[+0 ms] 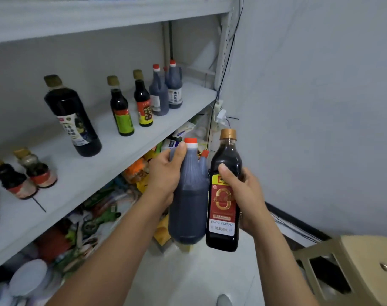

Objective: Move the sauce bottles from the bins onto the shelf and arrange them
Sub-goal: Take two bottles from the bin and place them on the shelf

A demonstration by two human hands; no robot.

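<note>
Holding upright at lower centre, my left hand (pixel 166 173) wrapped round a red-capped dark plastic jug (pixel 188 208), my right hand (pixel 243 191) round a gold-capped red-labelled vinegar bottle (pixel 223 237), with the grey metal shelf (pixel 130 149) up-left, nearer my left.

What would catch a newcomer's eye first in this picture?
Mid-frame, the left hand grips a red-capped jug and the right hand grips a vinegar bottle with a red label, side by side. Behind them to the left, more dark sauce bottles stand upright along a grey shelf.
</note>
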